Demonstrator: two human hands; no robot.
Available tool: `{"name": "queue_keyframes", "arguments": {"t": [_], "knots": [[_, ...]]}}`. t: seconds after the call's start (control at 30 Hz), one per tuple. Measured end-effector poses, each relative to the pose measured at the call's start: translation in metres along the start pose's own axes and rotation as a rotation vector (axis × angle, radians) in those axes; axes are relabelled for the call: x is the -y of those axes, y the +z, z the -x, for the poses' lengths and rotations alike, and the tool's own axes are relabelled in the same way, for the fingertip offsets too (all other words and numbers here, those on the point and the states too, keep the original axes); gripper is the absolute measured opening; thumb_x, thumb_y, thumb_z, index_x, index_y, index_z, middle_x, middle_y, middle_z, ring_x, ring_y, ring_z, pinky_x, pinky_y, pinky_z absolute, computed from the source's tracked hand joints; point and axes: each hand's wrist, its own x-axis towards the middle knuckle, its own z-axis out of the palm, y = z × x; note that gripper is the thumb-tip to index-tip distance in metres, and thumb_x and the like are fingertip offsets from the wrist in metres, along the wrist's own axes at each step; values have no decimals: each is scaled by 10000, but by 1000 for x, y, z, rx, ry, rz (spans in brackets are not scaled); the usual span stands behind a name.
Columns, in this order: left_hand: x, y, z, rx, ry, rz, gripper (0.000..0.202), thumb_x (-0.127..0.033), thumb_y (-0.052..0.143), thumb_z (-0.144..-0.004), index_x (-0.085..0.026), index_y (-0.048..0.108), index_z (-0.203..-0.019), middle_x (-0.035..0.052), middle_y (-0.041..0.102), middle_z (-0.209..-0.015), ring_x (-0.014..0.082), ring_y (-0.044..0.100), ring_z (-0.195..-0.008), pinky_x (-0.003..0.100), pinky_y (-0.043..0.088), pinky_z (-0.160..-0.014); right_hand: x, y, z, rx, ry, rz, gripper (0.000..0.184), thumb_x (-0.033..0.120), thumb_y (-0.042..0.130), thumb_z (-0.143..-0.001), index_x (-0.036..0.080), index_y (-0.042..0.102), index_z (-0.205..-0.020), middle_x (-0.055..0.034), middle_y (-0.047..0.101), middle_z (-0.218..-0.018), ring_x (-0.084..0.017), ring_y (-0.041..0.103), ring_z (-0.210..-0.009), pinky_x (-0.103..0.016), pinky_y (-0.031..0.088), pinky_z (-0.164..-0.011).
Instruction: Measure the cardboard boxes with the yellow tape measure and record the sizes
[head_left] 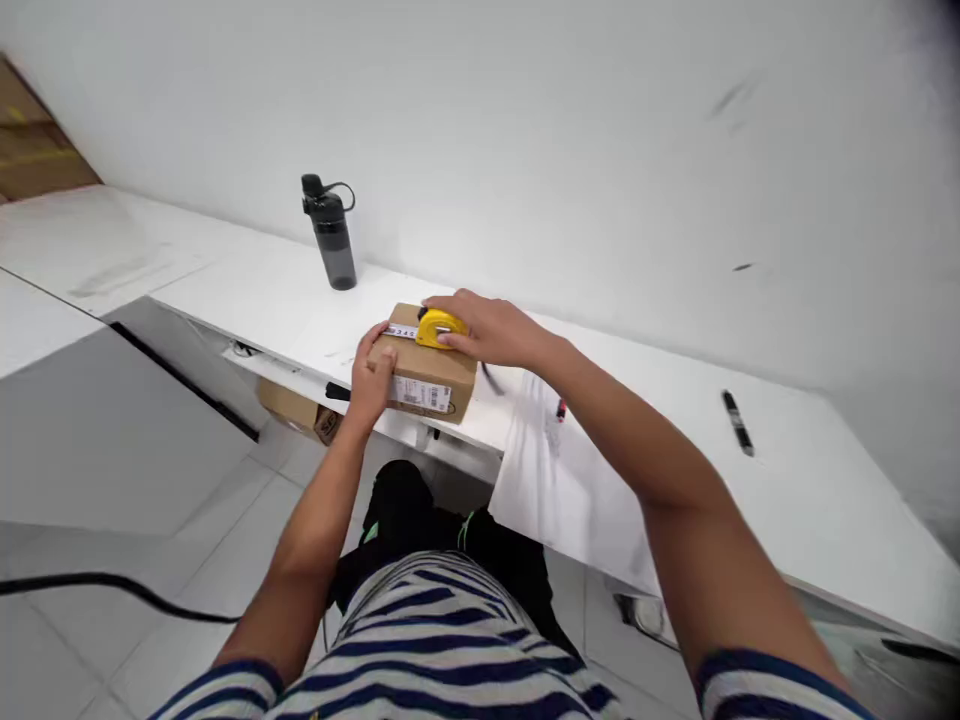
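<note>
A brown cardboard box [454, 380] with a white printed label on its near side rests at the front edge of the white table. My left hand [371, 380] is closed around the box's left end, thumb on top, by the tip of the tape blade. My right hand [484, 328] grips a yellow tape measure [433, 328] on top of the box. A short white length of blade [403, 331] reaches left from its case across the box top. Some of my right fingers are hidden behind the case.
Behind the box, a dark water bottle [334, 245] stands against the wall. A black marker [738, 422] lies at the right, and a white cloth [536, 470] hangs over the table's front edge. Under the table is another cardboard box [289, 405]. A black cable [112, 580] crosses at lower left.
</note>
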Motion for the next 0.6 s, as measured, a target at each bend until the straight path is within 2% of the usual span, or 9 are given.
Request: {"name": "queue_keyframes", "arguments": {"t": [0.1,0.2,0.3,0.4,0.5,0.6], "knots": [[4,1,4,-45,-98,49,833,-621,633,-838,-285,329,-1537,122,510,-1455,271,542,-1305,403,405,-1123,14,12,-35,-10,-80,-41,525,372,494,-962,269,443,-1474,-103,589,-1314,-274,629,-1042,-390,494,-848],[7,3,7,-107,-175,98,989,-590,675,-819,-314,123,-1592,147,481,-1482,270,547,-1307,424,418,-1106,25,14,-58,-81,-146,-95,525,353,472,-974,253,420,-1487,-109,573,-1349,-265,612,-1087,-399,496,-894],[8,4,7,-120,-207,129,986,-552,707,-810,-300,147,-1582,161,506,-1459,275,555,-1301,431,419,-1105,32,9,-60,-221,-174,-152,546,357,448,-985,247,371,-1514,-111,542,-1396,-260,597,-1118,-416,503,-927],[7,2,7,-97,-226,138,928,-540,710,-808,-275,232,-1557,158,530,-1430,280,563,-1296,430,418,-1112,28,2,-45,-323,-157,-163,559,395,442,-987,274,346,-1524,-100,525,-1426,-258,608,-1088,-439,525,-916],[7,0,7,-100,-216,117,847,-548,697,-811,-264,325,-1517,146,544,-1416,281,568,-1294,418,428,-1114,10,-1,-18,-389,-94,-133,583,470,434,-986,302,323,-1533,-97,514,-1449,-273,617,-1082,-470,543,-906],[9,3,5,-122,-159,74,766,-572,672,-823,-258,409,-1471,138,557,-1409,283,564,-1303,402,430,-1123,-23,5,13,-485,18,-147,657,577,435,-968,322,272,-1552,-100,491,-1476,-298,603,-1149,-499,543,-934]]}}
